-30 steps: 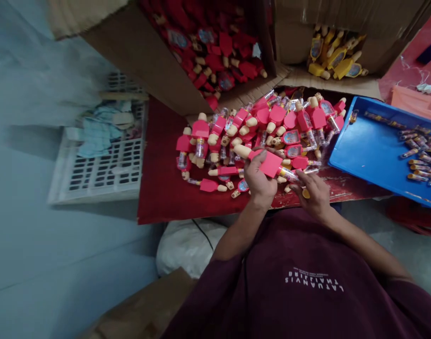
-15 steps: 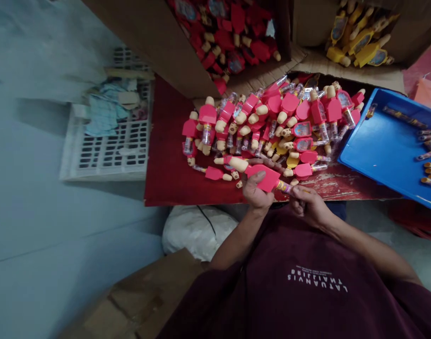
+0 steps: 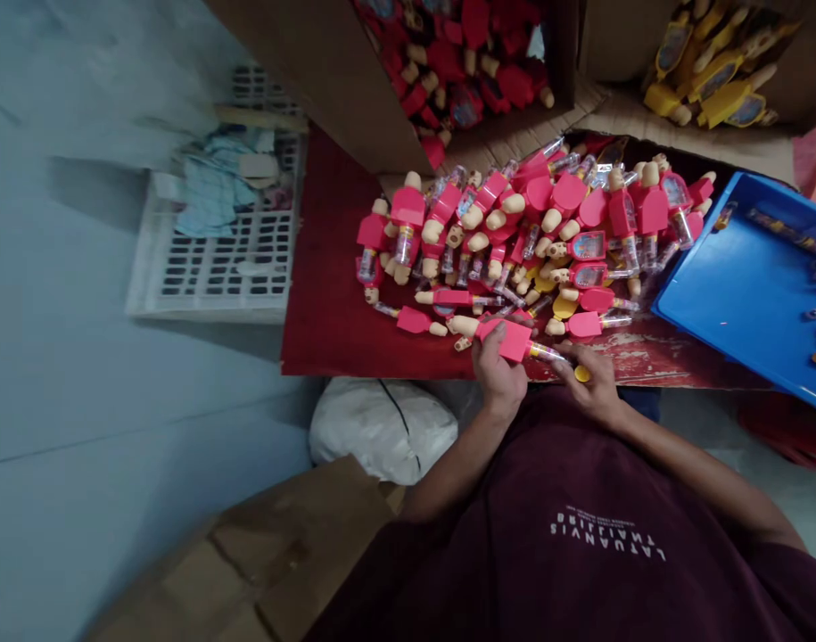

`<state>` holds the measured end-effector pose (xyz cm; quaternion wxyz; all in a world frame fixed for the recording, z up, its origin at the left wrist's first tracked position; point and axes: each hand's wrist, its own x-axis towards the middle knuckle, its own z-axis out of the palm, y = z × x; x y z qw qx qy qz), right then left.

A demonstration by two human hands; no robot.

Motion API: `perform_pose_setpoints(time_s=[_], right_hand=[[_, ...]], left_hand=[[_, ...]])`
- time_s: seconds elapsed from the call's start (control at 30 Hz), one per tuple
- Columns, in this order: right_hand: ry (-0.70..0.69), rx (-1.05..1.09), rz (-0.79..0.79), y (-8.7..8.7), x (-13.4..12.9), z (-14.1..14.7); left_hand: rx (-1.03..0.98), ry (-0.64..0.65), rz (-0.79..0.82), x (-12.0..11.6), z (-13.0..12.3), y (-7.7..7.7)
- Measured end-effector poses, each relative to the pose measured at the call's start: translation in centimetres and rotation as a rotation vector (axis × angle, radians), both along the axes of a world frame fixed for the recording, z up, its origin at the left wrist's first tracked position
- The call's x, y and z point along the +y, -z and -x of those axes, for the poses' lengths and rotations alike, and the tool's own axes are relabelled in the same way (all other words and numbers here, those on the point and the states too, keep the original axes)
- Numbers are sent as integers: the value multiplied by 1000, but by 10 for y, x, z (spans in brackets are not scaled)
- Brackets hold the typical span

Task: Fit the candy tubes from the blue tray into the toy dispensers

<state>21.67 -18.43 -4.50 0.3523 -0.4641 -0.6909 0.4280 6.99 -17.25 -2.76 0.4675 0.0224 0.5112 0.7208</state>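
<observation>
My left hand (image 3: 499,373) is closed round the flat body of a pink-red plastic toy (image 3: 513,341) with a cream knob pointing left. A clear tube (image 3: 547,353) with a yellow band sticks out of the toy's right end. At the far tip of that tube are the fingers of my right hand (image 3: 598,388), bent closed. A small round yellow cap (image 3: 582,374) shows among those fingers. Just beyond my hands lies a pile of similar red toys (image 3: 568,194), many with clear tubes attached and some with shiny picture panels.
A blue tray (image 3: 735,285) holding loose tubes stands at the right on the red table (image 3: 333,330). Behind the pile are a cardboard box (image 3: 314,71) of red toys and another with yellow toys (image 3: 719,76). A white crate (image 3: 213,308) sits left, a white sack (image 3: 381,428) below.
The view has shifted, so the table appears slightly further right. The toy has turned nearer level, and the yellow cap now shows plainly in my right hand.
</observation>
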Motion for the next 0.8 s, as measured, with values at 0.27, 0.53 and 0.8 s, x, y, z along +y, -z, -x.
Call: perform_pose_setpoints(time_s=[0.27, 0.53, 0.8], right_hand=[[94, 233, 809, -6, 15, 2], [487, 310, 678, 17, 39, -29], [786, 123, 460, 20, 55, -150]], left_hand=[[-108, 112, 158, -15, 12, 26], [-260, 118, 373, 14, 32, 61], [-252, 386, 523, 30, 24, 55]])
